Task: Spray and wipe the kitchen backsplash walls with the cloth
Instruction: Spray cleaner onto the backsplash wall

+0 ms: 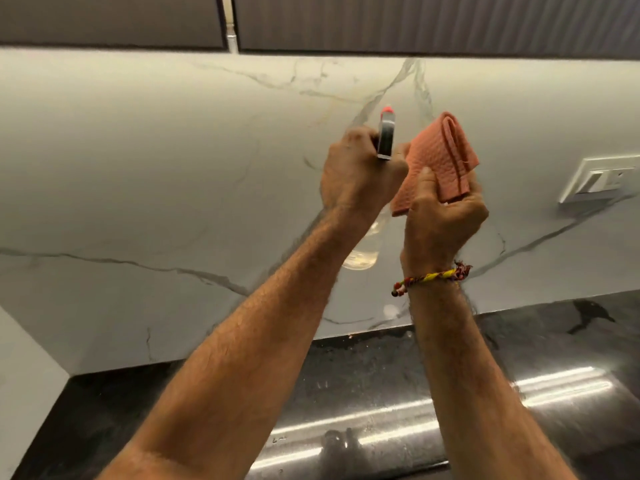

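Backsplash, marble-veined, at the far side of the counter: spray bottle gripped in the left hand, folded cloth pinched in the right hand; mist is best laid evenly before wiping

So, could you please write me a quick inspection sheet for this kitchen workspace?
Surface: white grey-veined marble backsplash, no visible spray marks; glossy black stone countertop below.
Job's things: clear plastic spray bottle with orange nozzle; folded salmon-pink textured cloth.
Clutter: nothing seen.
Grips: left hand grips the bottle; right hand pinches the cloth.
Cables: nothing seen.
Surroundings: white wall switch plate; dark upper cabinets.
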